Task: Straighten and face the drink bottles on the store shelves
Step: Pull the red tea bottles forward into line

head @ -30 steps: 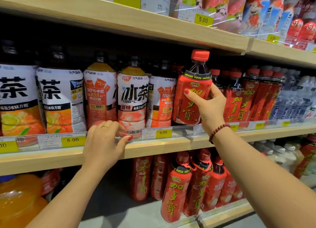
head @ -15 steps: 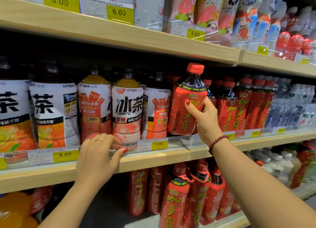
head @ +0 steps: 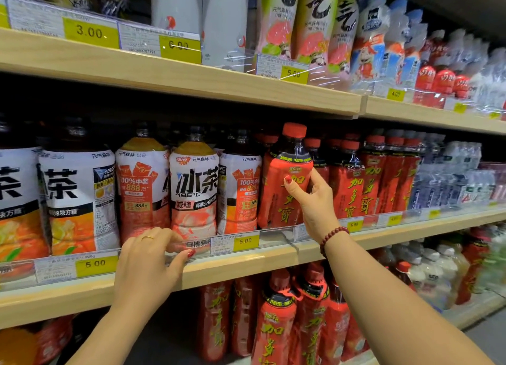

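Observation:
A red herbal-tea bottle (head: 279, 183) with a red cap stands at the front of the middle shelf (head: 246, 263), its yellow lettering facing out. My right hand (head: 315, 200) grips its right side, thumb across the label. To its left is a row of large iced-tea bottles (head: 193, 189) with white and orange labels. My left hand (head: 147, 260) holds the clear price rail at the shelf's front edge, fingers curled over it, thumb below. More red bottles (head: 356, 183) line up to the right.
The upper shelf (head: 191, 82) carries pink, white and blue drink bottles behind yellow price tags. Water bottles (head: 449, 178) fill the middle shelf's right end. The lower shelf holds more red bottles (head: 276, 323) and pale bottles (head: 432, 274) to the right.
The red bottle in my right hand has tipped from a leftward lean to nearly upright at the shelf front. The view has tilted upward. My left hand stays on the rail.

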Demonstrator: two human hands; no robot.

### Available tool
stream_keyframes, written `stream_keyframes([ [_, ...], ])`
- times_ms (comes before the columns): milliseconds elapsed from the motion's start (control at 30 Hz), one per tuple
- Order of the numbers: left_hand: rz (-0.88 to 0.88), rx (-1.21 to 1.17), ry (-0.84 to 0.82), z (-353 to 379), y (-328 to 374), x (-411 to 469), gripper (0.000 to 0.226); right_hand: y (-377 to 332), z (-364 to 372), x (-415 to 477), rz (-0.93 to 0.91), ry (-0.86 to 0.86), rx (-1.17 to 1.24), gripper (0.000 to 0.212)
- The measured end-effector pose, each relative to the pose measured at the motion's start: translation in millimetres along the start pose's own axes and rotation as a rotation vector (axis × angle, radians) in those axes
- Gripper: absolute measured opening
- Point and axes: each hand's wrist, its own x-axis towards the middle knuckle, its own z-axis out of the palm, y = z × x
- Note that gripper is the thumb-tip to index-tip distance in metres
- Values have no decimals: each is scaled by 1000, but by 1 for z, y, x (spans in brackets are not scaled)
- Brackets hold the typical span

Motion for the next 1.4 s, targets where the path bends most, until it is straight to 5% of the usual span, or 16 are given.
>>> stream_keyframes([
  [367, -8, 10, -17, 1, -1, -1, 28, 23, 0, 0, 49, 34, -255, 31],
  [633, 10, 18, -9, 2, -2, -1, 26, 28, 7, -1, 80, 116, -399, 79],
  [800, 30, 3, 3, 1, -2, -1, 28, 35, 11, -10, 21, 174, -495, 82],
  [1133, 13, 25, 9, 3, -2, 0, 26, 39, 14, -10, 35, 228, -428, 61],
  [1333, 20, 11, -11, 1, -3, -1, 28, 30, -9, 0, -145, 247, -642, 17],
  [1400, 31, 8, -9, 1, -3, -1, 29, 27, -23, 11, -224, 263, -832, 26],
])
